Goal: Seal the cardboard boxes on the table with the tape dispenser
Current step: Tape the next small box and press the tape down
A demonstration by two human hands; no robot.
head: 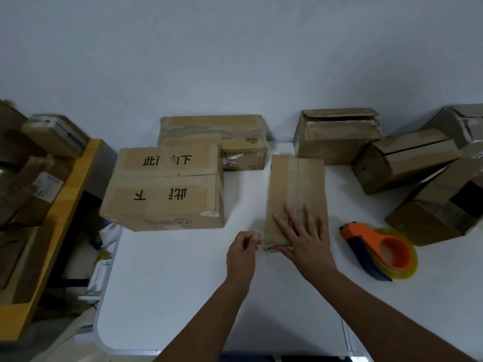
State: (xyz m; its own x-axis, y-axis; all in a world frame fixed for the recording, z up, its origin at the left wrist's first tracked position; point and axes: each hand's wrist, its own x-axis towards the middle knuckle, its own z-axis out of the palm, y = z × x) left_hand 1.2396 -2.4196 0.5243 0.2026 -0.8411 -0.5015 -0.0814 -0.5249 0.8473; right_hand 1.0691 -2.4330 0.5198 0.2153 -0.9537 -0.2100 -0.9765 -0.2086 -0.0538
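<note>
A narrow cardboard box (296, 184) lies in the middle of the white table (183, 296), with clear tape along its top. My right hand (303, 236) presses flat on the box's near end, fingers spread. My left hand (241, 250) sits just left of the box's near corner and pinches a loose end of clear tape (261, 235). The orange and blue tape dispenser (379, 250) with its yellowish roll lies on the table to the right of the box, held by no hand.
A large printed box (167, 189) stands to the left with another box (217, 137) behind it. Several more boxes (337, 135) crowd the back right and right edge. A yellow shelf (60, 205) with packages stands left of the table.
</note>
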